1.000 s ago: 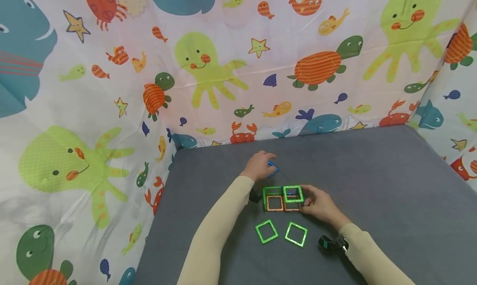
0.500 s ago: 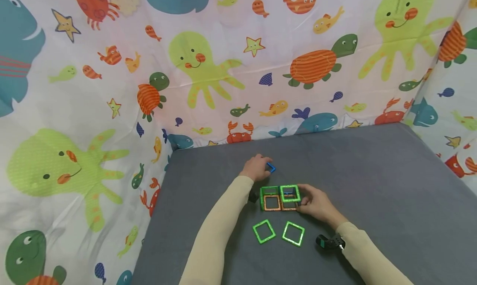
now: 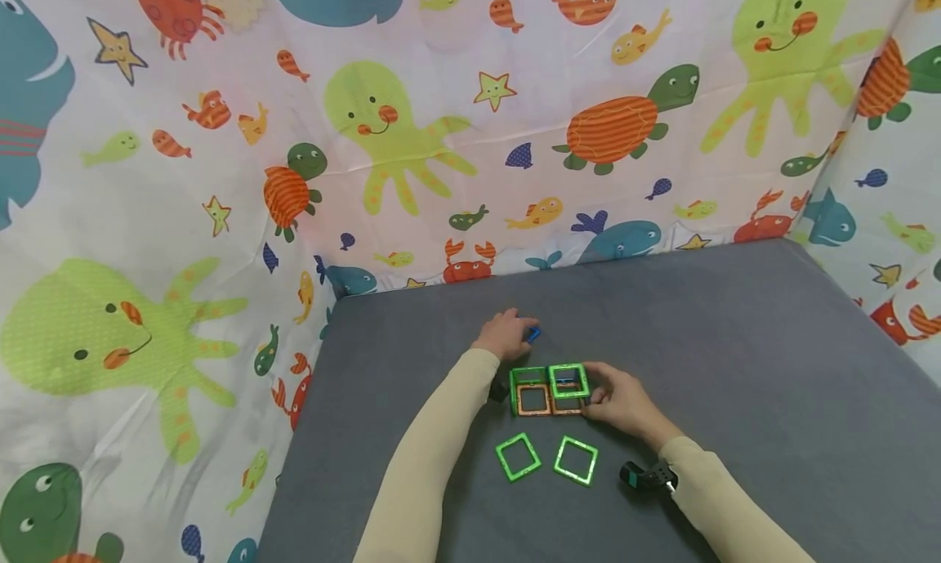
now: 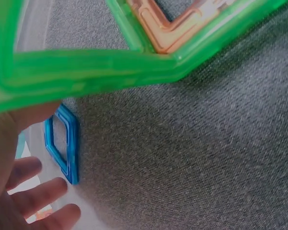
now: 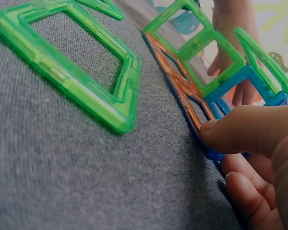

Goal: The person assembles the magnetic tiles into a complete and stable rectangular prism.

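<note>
In the head view my left hand (image 3: 504, 335) reaches to a blue magnetic tile (image 3: 534, 334) behind a small build of square tiles. The left wrist view shows the thumb over one corner of that blue tile (image 4: 73, 143), with the other fingers spread beside it; contact is unclear. My right hand (image 3: 625, 399) holds the build's right end, thumb on an edge and fingers behind, at a blue tile (image 5: 230, 82). Orange tiles (image 3: 533, 414) form the build's base, and green tiles stand as walls. One green tile (image 3: 569, 396) shows at its right end.
Two loose green tiles, a left one (image 3: 503, 464) and a right one (image 3: 572, 477), lie in front of the build on the grey cloth (image 3: 698, 334). A curtain printed with sea animals (image 3: 441, 212) rises behind and to the left.
The head view drifts slightly, so the scene sits a little further left. My left fingers come down a little, and less of the blue tile shows. My right hand keeps its hold.
</note>
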The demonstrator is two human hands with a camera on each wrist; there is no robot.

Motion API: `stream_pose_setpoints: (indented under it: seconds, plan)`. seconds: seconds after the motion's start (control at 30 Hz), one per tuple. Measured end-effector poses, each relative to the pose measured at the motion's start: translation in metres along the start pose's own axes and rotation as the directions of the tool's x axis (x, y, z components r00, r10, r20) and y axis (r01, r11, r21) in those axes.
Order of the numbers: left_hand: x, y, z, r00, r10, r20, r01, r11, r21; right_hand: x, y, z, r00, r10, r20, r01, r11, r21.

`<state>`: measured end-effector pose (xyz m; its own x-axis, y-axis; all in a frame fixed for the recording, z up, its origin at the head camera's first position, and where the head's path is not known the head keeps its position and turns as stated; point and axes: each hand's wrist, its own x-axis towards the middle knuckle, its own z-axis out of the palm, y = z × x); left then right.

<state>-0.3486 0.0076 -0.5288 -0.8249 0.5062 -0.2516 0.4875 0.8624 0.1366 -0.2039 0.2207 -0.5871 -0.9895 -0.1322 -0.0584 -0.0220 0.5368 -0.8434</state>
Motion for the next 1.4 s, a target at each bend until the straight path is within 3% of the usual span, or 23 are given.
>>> stream_pose_setpoints:
  seconds: [0.27,0.9,1.4]
  plan:
    - [-0.005,0.004,0.001,0.999,-0.014,0.047,0.012,0.999,0.044,0.000,-0.001,0.001,1.000,0.019,-0.004,-0.019,1.000,-0.008]
    - [-0.008,0.002,0.002,1.000,-0.004,0.000,0.004,1.000,0.020,0.000,0.001,0.003,1.000,0.015,-0.007,-0.015,1.000,-0.010]
    - [-0.012,0.000,0.001,0.997,-0.078,0.003,0.078,0.996,0.048,0.000,0.003,0.002,1.000,-0.007,-0.005,0.007,1.000,-0.008]
